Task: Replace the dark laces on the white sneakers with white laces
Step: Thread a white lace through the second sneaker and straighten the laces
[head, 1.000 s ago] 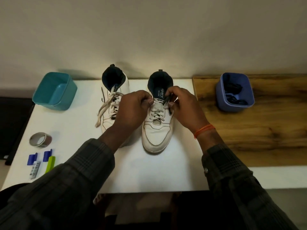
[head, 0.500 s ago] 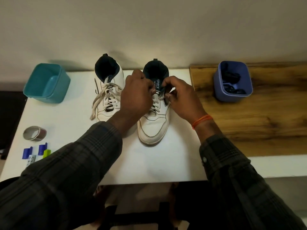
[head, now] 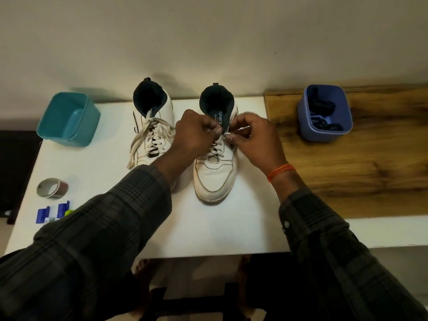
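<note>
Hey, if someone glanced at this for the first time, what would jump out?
Two white sneakers: the left sneaker and the right sneaker stand mid-table, with the left hand and right hand pinching a white lace on the right one. A teal bin sits far left, a blue bin holding dark laces far right.

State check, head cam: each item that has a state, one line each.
left white sneaker: white-laced, ends loose
right white sneaker: white-laced, being finished
left hand: pinching lace
right hand: pinching lace
teal plastic tub: upright, empty
blue plastic tub: upright, holds dark laces
</note>
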